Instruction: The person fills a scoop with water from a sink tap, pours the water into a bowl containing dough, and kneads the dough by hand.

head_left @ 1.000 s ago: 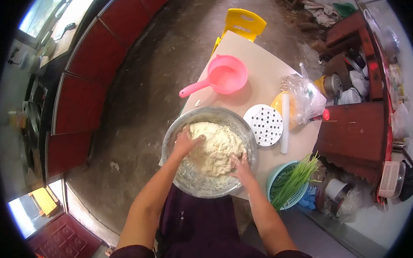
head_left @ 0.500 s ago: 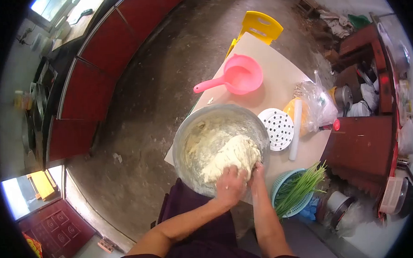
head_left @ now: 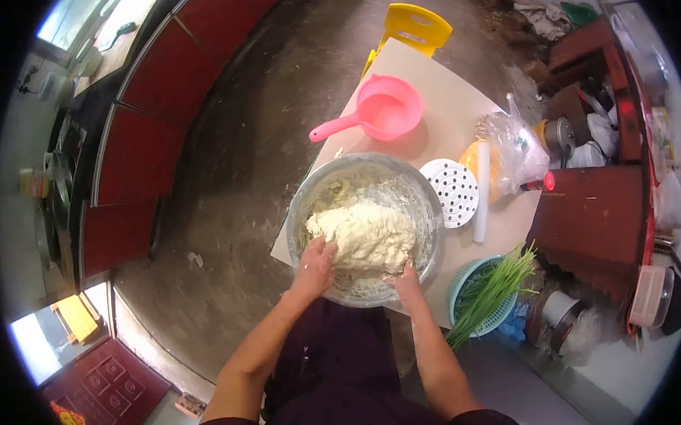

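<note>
A wide grey metal basin [head_left: 432,263] stands at the near end of the table, its inner wall smeared with flour. Inside it lies a large, rough lump of pale dough [head_left: 368,235], stretched out from left to right. My left hand [head_left: 315,267] has its fingers curled onto the dough's left end. At the lower right end, my right hand [head_left: 406,280] grips the dough, with its fingertips partly hidden. Bits of dough cling to the fingers.
On the table [head_left: 442,94] are a pink dipper [head_left: 389,110], a white perforated disc [head_left: 452,194], a white rolling pin [head_left: 482,195] and a plastic bag [head_left: 514,155]. A basket [head_left: 465,283] of green stalks stands at right, a yellow chair [head_left: 417,28] beyond.
My left hand has moved left from the dough's near middle to its left end. The dough now lies longer and flatter across the basin. My right hand stays near the right side.
</note>
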Tool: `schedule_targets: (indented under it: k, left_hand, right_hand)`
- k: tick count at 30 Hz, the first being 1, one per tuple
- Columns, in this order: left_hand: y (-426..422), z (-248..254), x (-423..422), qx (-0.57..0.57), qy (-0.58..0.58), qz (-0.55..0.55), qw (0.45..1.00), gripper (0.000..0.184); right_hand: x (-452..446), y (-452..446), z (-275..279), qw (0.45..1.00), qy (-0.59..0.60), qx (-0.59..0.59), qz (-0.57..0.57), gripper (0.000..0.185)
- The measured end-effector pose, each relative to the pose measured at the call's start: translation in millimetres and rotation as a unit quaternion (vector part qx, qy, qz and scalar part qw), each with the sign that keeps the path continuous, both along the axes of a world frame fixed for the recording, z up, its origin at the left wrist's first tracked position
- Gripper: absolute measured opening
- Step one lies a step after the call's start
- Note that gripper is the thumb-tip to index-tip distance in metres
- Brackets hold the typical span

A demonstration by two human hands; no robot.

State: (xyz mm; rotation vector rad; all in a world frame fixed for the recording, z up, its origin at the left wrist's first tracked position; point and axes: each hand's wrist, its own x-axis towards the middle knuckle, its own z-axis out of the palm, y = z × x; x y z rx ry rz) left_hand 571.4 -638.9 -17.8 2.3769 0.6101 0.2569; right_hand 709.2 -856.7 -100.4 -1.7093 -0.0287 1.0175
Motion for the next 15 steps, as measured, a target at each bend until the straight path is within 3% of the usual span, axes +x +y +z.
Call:
schedule_targets:
  k: [1,4,7,10,13,15]
  left_hand:
    - [10,-3,5,-0.031,0.040,-0.026,0.998,0.035]
    - [17,42,6,-0.089,0.142,-0.052,0.984,0.036]
    - [31,71,24,-0.202,0.218,0.034,0.954,0.050]
    - [10,11,46,-0.003,0.123,-0.078,0.989,0.063]
    - [-12,-12,68,0.034,0.155,-0.087,0.983,0.065]
    - [-27,-12,75,0.045,0.137,-0.059,0.988,0.062]
  right_hand:
    - [0,-2,-4,0.999,0.018,-0.027,-0.041,0.073]
    - [12,-23,21,0.976,-0.020,-0.139,0.163,0.073]
    - [28,15,106,0.861,-0.175,-0.322,0.351,0.078]
    - [26,45,117,0.829,-0.381,-0.266,0.311,0.075]
    - [25,57,69,0.758,-0.512,-0.246,0.319,0.070]
    - [52,47,75,0.810,-0.371,-0.237,0.386,0.067]
